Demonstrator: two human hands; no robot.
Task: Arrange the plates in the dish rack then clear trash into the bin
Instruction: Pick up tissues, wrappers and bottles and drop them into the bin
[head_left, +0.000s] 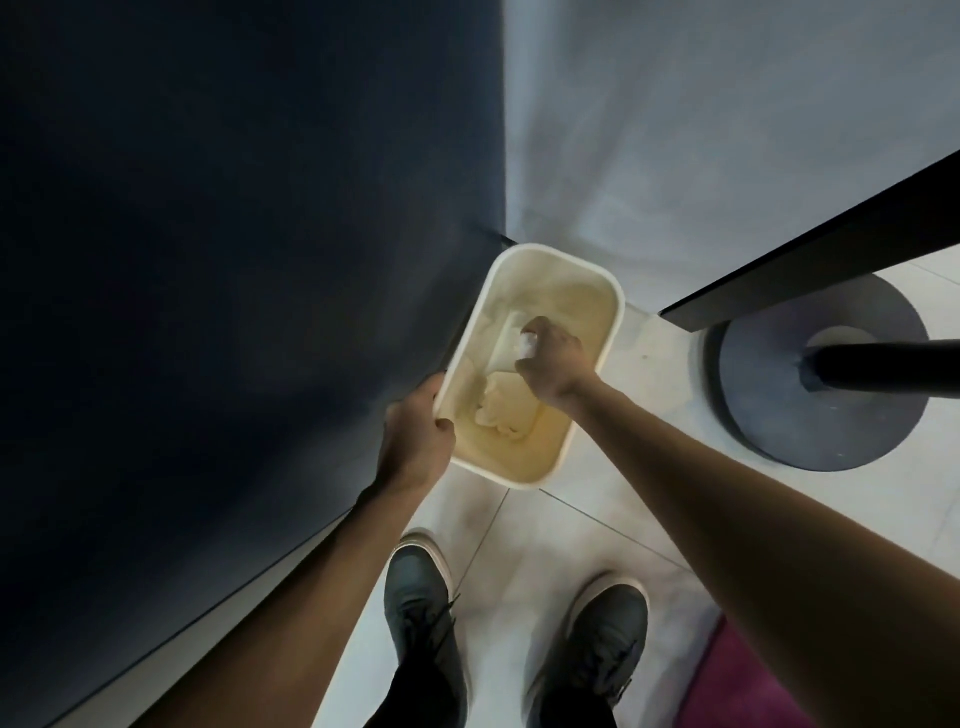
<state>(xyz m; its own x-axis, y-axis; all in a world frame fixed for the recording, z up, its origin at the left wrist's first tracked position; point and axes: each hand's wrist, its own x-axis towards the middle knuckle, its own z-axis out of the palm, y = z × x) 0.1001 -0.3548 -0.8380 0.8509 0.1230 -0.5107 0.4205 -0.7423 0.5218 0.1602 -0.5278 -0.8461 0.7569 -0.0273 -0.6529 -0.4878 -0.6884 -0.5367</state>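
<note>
- Cream rectangular plastic bin (619, 312) on the pale tiled floor (519, 545), straight ahead of the feet. Its long axis runs away from the person, far end leaning a bit right.
- Left hand (415, 441) grips the bin's near-left rim, fingers curled over the edge.
- Right hand (553, 364) is inside the rim line, over the bin's middle, pinching a small crumpled white scrap (527, 344). It is the nearer hand to the drop spot.
- Pale crumpled paper (501, 415) already lies in the bin's near half.
- Judgement: release step; the scrap only needs letting go, straight down.
- Edges: dark blue panel (234, 260) tight against the bin's left side. Black table edge (810, 249) and round dark pedestal base (810, 415) are to the right, apart from the bin.
- Room to withdraw is up and back, toward the dark shoes (421, 597).
</note>
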